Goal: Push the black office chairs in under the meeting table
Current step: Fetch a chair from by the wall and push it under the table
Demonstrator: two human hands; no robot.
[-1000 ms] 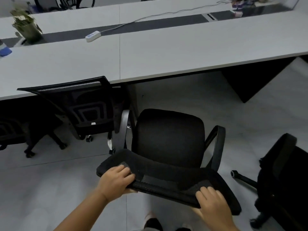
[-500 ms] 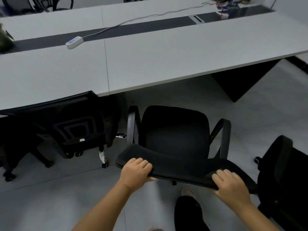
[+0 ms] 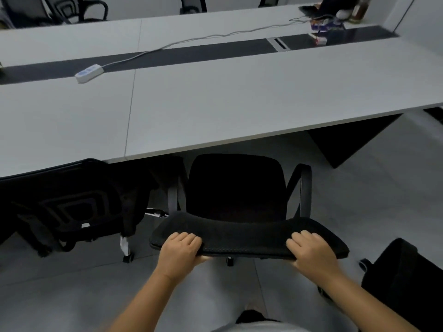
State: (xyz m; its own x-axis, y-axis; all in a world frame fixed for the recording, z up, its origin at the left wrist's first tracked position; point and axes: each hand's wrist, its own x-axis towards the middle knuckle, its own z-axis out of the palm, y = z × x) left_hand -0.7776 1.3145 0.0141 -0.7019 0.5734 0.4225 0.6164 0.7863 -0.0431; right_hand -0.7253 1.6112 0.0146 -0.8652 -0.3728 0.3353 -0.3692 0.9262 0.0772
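Observation:
A black office chair [image 3: 237, 188] with grey armrests faces the long grey meeting table [image 3: 239, 99], the front of its seat right at the table's near edge. My left hand [image 3: 179, 250] grips the left end of the chair's curved backrest top [image 3: 244, 233], fingers over it and thumb beneath. My right hand [image 3: 311, 252] grips the right end the same way. A second black chair [image 3: 69, 207] stands to the left, its front tucked under the table. The back of a third black chair [image 3: 405, 279] shows at the lower right, away from the table.
A white power strip [image 3: 88, 73] with a cable lies on the table's dark centre strip. Small items [image 3: 323, 22] sit at the far right end. A dark table leg panel [image 3: 347, 137] stands right of the chair. More chairs [image 3: 79, 8] line the far side.
The chair I hold has rolled forward toward the table and turned square to it, its seat now reaching the table edge. I have stepped forward with it, both hands keeping their grip.

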